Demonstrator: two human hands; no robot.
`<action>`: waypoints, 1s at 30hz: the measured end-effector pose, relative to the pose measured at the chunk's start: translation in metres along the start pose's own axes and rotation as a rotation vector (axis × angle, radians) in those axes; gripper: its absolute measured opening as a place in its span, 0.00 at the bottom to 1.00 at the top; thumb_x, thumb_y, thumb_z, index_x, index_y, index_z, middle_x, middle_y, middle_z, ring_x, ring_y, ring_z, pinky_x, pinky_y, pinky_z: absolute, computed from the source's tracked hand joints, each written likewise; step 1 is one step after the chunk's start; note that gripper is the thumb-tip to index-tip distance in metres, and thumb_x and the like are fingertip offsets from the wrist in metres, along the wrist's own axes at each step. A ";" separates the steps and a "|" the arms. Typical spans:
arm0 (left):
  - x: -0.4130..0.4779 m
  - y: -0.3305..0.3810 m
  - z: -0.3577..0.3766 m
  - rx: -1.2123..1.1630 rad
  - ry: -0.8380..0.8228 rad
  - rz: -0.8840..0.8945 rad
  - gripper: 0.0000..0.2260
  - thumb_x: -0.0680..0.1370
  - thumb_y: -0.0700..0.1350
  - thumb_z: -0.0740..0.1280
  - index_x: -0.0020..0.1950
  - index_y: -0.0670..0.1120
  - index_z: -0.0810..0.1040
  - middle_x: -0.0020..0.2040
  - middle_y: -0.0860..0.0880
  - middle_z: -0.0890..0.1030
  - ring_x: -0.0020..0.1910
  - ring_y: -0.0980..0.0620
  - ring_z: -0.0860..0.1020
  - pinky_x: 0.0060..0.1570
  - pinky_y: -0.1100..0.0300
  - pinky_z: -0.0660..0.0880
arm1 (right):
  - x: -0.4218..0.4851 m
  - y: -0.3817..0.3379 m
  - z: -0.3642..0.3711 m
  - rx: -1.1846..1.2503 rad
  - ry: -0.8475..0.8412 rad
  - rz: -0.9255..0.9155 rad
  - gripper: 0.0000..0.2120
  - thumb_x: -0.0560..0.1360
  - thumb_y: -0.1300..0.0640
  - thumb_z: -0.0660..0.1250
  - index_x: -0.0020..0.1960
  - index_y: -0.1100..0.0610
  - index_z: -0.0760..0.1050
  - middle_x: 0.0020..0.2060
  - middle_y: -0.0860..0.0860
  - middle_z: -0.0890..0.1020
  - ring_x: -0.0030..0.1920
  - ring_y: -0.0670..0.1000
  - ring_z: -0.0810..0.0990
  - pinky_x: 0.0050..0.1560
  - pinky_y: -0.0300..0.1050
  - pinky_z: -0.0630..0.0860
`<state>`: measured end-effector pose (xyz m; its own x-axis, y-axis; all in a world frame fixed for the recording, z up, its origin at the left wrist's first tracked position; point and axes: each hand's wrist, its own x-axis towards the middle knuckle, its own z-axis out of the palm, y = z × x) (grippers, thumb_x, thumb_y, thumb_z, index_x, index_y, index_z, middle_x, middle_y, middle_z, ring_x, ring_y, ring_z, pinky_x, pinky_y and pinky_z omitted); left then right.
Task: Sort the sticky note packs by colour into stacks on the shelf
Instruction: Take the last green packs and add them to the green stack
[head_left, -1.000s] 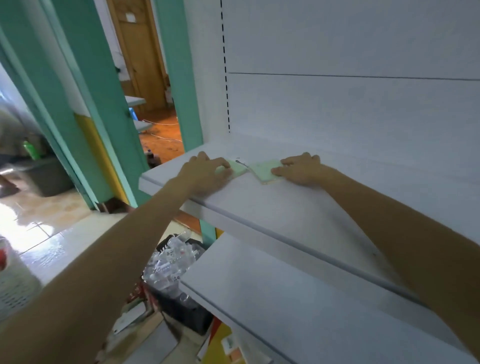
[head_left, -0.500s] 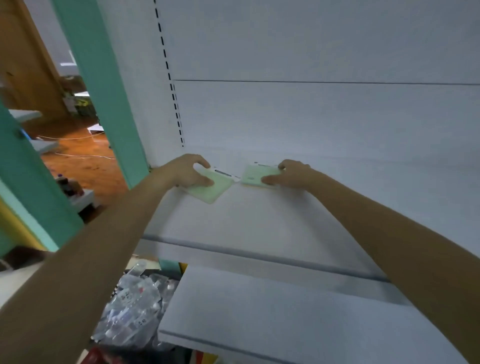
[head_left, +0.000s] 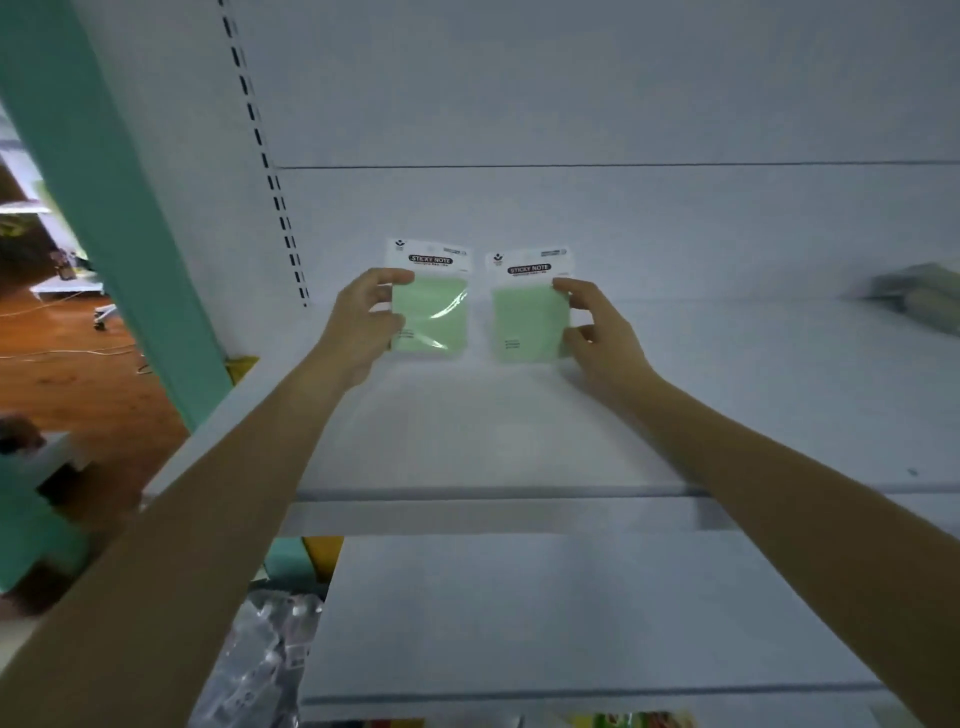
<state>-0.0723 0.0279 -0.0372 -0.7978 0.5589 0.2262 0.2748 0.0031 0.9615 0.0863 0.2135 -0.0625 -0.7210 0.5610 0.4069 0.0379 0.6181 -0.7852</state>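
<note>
Above the shelf (head_left: 493, 431), left hand (head_left: 358, 322) pinches left pack (head_left: 434, 312), right hand (head_left: 597, 332) pinches right pack (head_left: 527, 322).

Two arms in frame, both bare. Left forearm (head_left: 208, 519) runs up from the lower left corner, right forearm (head_left: 779, 493) from the lower right edge. Each is uncovered along its whole visible length and slender, narrowing toward the wrist. Left hand (head_left: 363, 327) and right hand (head_left: 597, 332), mid-frame: bare, wrists likewise. Arm outlines go soft and blurred toward the bottom of the frame.
</note>
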 end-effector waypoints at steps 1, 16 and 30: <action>-0.001 0.000 0.008 -0.032 -0.011 0.013 0.22 0.72 0.25 0.56 0.49 0.51 0.74 0.44 0.52 0.75 0.37 0.53 0.75 0.37 0.59 0.72 | -0.003 0.002 -0.007 -0.002 0.030 -0.007 0.28 0.71 0.72 0.54 0.67 0.52 0.66 0.55 0.46 0.72 0.38 0.54 0.75 0.36 0.27 0.70; -0.018 0.053 0.215 -0.118 -0.314 0.163 0.21 0.72 0.26 0.57 0.54 0.49 0.73 0.47 0.51 0.74 0.41 0.55 0.75 0.30 0.66 0.74 | -0.062 0.065 -0.201 -0.139 0.349 0.019 0.28 0.70 0.75 0.54 0.67 0.57 0.67 0.63 0.52 0.72 0.56 0.45 0.71 0.41 0.23 0.71; -0.089 0.109 0.524 -0.069 -0.340 0.387 0.23 0.73 0.27 0.56 0.65 0.44 0.71 0.62 0.44 0.73 0.54 0.51 0.72 0.40 0.74 0.73 | -0.170 0.182 -0.493 -0.296 0.469 0.211 0.26 0.75 0.71 0.55 0.69 0.52 0.64 0.65 0.54 0.72 0.52 0.60 0.80 0.40 0.27 0.75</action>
<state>0.3103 0.4130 -0.0341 -0.4219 0.7464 0.5146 0.4701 -0.3053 0.8281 0.5573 0.5021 -0.0445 -0.2968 0.8300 0.4722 0.3869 0.5566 -0.7352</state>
